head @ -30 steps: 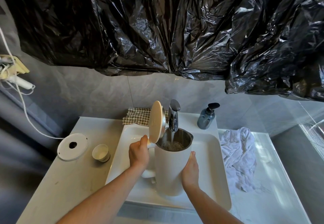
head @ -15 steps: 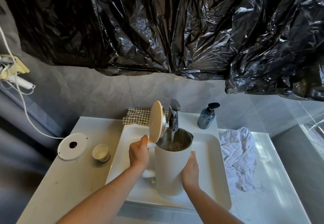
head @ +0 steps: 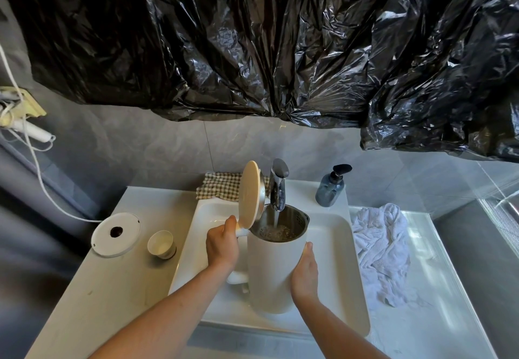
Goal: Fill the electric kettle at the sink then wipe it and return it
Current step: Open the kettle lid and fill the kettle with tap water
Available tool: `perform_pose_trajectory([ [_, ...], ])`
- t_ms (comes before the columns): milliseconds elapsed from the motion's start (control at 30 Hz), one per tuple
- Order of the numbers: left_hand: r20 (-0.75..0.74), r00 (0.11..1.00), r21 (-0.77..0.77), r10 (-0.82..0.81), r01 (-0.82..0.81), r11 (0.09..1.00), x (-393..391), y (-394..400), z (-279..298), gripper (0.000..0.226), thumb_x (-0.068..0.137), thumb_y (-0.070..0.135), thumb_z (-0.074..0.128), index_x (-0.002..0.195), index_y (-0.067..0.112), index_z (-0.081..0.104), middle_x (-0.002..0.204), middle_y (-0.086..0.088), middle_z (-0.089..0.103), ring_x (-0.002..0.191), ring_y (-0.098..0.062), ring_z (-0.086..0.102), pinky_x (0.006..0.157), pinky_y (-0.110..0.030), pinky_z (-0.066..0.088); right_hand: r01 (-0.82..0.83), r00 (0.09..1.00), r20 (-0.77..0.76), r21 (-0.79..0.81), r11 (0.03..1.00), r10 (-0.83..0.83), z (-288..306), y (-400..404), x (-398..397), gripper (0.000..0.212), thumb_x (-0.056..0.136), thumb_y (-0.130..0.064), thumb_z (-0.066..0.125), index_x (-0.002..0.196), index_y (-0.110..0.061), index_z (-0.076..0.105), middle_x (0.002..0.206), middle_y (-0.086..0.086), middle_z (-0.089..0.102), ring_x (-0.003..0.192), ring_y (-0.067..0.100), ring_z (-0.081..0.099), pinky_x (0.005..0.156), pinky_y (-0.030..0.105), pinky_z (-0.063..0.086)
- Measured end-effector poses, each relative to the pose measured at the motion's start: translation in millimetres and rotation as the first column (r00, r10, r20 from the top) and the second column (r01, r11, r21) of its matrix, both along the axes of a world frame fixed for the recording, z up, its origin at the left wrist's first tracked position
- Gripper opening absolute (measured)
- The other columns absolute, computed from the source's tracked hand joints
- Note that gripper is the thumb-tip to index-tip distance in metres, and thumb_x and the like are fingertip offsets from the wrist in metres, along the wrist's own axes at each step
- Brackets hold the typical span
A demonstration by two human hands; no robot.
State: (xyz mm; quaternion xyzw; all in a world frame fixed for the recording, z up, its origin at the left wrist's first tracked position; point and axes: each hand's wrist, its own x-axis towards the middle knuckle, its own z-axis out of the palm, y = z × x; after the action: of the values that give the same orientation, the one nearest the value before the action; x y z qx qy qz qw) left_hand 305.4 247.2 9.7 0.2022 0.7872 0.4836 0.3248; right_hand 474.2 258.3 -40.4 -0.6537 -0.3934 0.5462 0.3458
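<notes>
A white electric kettle (head: 273,271) stands upright in the white sink (head: 339,252), its hinged lid (head: 249,191) flipped up. Water runs from the chrome tap (head: 279,183) straight into its steel interior, which is partly filled. My left hand (head: 222,246) grips the kettle's handle on the left, thumb near the lid hinge. My right hand (head: 305,271) lies flat against the kettle's right side. The round white kettle base (head: 116,234) with its cord sits on the counter to the left. A crumpled white cloth (head: 382,252) lies on the counter to the right.
A small white cup (head: 161,244) stands beside the kettle base. A checked cloth (head: 219,185) lies behind the sink at the left, a blue soap dispenser (head: 330,187) behind at the right. Black plastic sheeting (head: 266,38) hangs above. A glass partition borders the far right.
The water level inside the kettle has risen a little. Both hands and the kettle hold their places.
</notes>
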Motion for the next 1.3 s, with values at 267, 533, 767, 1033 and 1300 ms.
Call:
perform_pose_trajectory([
  [267, -0.005, 1.000, 0.002, 0.026, -0.026, 1.000, 1, 1, 0, 0.049, 0.103, 0.031, 0.046, 0.081, -0.006, 0.069, 0.069, -0.010, 0.063, 0.070, -0.022, 0.058, 0.062, -0.029, 0.043, 0.000, 1.000, 0.013, 0.013, 1.000, 0.000, -4, 1, 0, 0.041, 0.111, -0.039, 0.018, 0.104, -0.034, 0.058, 0.103, -0.018, 0.058, 0.108, 0.010, 0.049, 0.100, 0.027, 0.028],
  [533, -0.004, 1.000, -0.010, 0.027, -0.027, 1.000, 1, 2, -1, 0.051, 0.103, 0.033, 0.046, 0.080, -0.007, 0.068, 0.069, -0.014, 0.064, 0.070, -0.024, 0.059, 0.062, -0.031, 0.043, -0.009, 1.000, -0.018, 0.017, 1.000, 0.009, 0, -1, 0, 0.047, 0.111, -0.039, 0.018, 0.129, -0.025, 0.059, 0.115, -0.010, 0.053, 0.114, 0.009, 0.044, 0.102, 0.026, 0.026],
  [767, -0.006, 0.999, -0.018, 0.032, -0.032, 0.999, 1, 2, -1, 0.051, 0.103, 0.034, 0.045, 0.080, -0.006, 0.068, 0.068, -0.011, 0.063, 0.070, -0.023, 0.059, 0.063, -0.030, 0.044, 0.008, 1.000, -0.004, 0.000, 1.000, -0.008, -6, 1, 1, 0.058, 0.111, -0.044, 0.019, 0.154, -0.017, 0.045, 0.154, -0.001, 0.047, 0.147, 0.017, 0.036, 0.112, 0.024, 0.017],
  [1033, -0.001, 0.999, -0.019, 0.042, -0.042, 0.999, 2, 3, 1, 0.049, 0.104, 0.035, 0.045, 0.078, 0.000, 0.068, 0.069, -0.008, 0.063, 0.071, -0.020, 0.060, 0.064, -0.031, 0.042, 0.001, 1.000, -0.008, -0.027, 1.000, -0.002, -9, 1, 1, 0.061, 0.109, -0.051, 0.019, 0.158, -0.021, 0.038, 0.164, -0.001, 0.037, 0.154, 0.018, 0.028, 0.125, 0.034, 0.013],
  [1300, -0.008, 1.000, -0.015, 0.028, -0.028, 0.999, 2, 2, 3, 0.048, 0.103, 0.033, 0.045, 0.075, 0.000, 0.065, 0.067, -0.008, 0.060, 0.068, -0.019, 0.057, 0.058, -0.029, 0.041, -0.002, 1.000, 0.000, -0.008, 1.000, 0.002, -8, 1, -2, 0.072, 0.098, -0.062, 0.018, 0.138, -0.020, 0.059, 0.143, -0.008, 0.057, 0.137, 0.015, 0.048, 0.123, 0.044, 0.028],
])
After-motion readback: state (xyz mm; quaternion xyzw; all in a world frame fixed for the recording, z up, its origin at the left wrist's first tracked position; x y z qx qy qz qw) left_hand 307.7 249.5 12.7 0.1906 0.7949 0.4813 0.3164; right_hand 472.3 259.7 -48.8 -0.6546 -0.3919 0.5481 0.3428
